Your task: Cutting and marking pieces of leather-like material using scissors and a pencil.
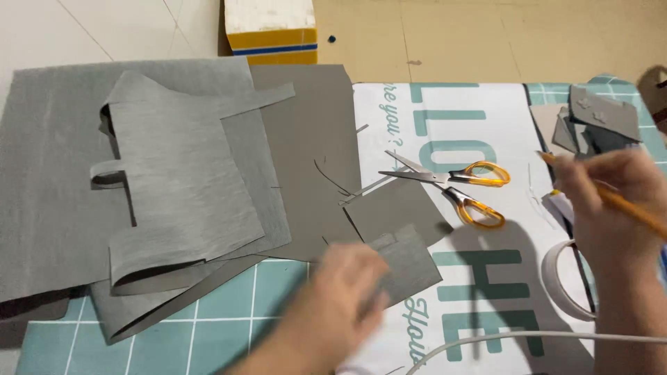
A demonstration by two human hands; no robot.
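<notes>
- The big grey sheets [139, 173] lie overlapped on the counter [229, 305], curling at their lower edges; a sweep of an arm could drag the whole loose pile, since nothing pins it.
- The small grey piece [410, 260] lies on the white printed sheet [486, 139], just right of the pile, under the left hand [347, 298]. Its long axis runs slantwise, lower-left to upper-right, with the folded flap at its upper edge. The hand is blurred, so I cannot tell whether its fingers pinch the piece or only rest on it; a loose touch could let it skew.
- The right hand [611, 201] has its fingers closed around a pencil [625, 208], tip pointing up-left. The point could mark the sheet below.
- The scissors [451, 184] lie open, blades pointing left toward the pile, near both hands; a careless reach could catch the blades.
- The tape roll [559, 278] sits beside the right wrist and could be nudged.
</notes>
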